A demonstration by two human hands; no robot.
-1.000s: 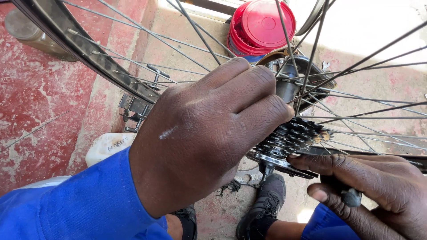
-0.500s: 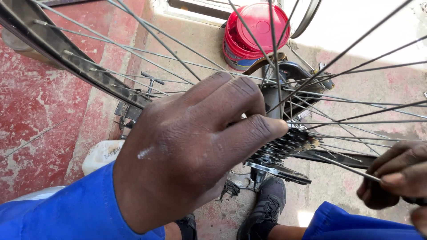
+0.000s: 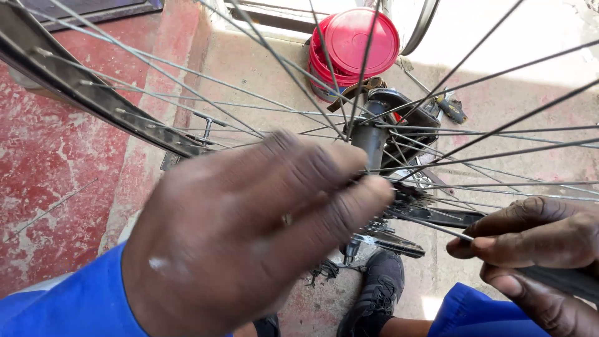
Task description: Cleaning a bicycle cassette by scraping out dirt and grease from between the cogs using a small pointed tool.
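Note:
A bicycle wheel with thin metal spokes point(image 3: 499, 153) and a dark hub point(image 3: 372, 134) fills the view. My left hand point(image 3: 249, 231) reaches between the spokes, blurred, with its fingertips by the toothed cog cluster point(image 3: 405, 203) at the hub. My right hand point(image 3: 536, 249), at the lower right, pinches one loose spoke point(image 3: 437, 229) between thumb and fingers near the dark rim. Blue sleeves cover both arms.
A red lidded bucket point(image 3: 359, 43) stands beyond the hub. A screwdriver-like tool point(image 3: 452, 112) lies on the tan concrete floor. The dark wheel rim point(image 3: 93, 93) crosses the upper left over red painted floor. A black shoe point(image 3: 377, 293) shows below.
My left hand has pushed closer to the camera and now covers most of the cog cluster. My right hand moved right off the cogs and now pinches a spoke.

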